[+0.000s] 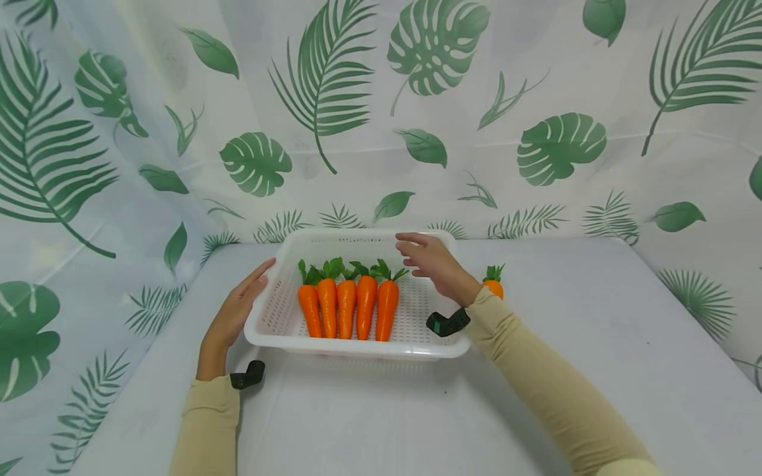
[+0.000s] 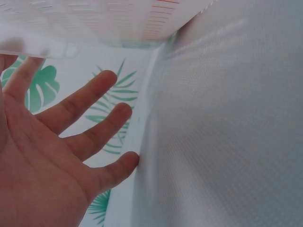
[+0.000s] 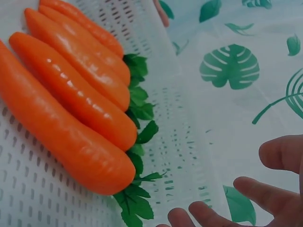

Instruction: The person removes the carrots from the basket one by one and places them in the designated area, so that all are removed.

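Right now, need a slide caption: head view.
Five carrots in a basket, left grip at its side, empty right grip above.

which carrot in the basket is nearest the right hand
The carrot at the row's right end in the white basket, head view; the other four carrots lie to its left, farther from the right hand.
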`<state>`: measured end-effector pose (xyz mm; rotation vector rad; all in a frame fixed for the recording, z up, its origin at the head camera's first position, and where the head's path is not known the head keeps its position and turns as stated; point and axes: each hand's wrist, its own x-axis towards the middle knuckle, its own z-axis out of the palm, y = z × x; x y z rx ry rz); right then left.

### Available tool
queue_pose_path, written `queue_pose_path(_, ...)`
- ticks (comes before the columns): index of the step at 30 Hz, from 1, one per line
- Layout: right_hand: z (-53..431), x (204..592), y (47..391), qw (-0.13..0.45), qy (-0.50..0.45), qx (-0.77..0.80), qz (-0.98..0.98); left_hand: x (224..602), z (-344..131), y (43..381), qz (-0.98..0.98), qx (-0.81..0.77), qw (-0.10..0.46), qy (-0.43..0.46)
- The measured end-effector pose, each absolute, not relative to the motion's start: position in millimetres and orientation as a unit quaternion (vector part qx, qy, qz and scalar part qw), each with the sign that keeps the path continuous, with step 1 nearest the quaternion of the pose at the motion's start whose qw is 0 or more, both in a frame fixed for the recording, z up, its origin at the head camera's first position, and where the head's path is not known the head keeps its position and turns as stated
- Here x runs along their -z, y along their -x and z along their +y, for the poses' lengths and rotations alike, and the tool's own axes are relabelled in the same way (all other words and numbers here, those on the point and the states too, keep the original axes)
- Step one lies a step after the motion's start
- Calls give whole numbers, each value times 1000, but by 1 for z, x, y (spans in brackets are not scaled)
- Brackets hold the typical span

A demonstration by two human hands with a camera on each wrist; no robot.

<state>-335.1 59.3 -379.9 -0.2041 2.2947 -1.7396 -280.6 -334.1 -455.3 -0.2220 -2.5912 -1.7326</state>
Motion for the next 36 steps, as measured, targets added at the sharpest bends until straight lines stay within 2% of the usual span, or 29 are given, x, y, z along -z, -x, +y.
queue_pose_path(15,50,388,337,185,68,511,836,456,-337,280,-828,556,13,70)
queue_pose_path(36,52,397,334,210,79,443,868,458,-334,280,-825,560,9,71)
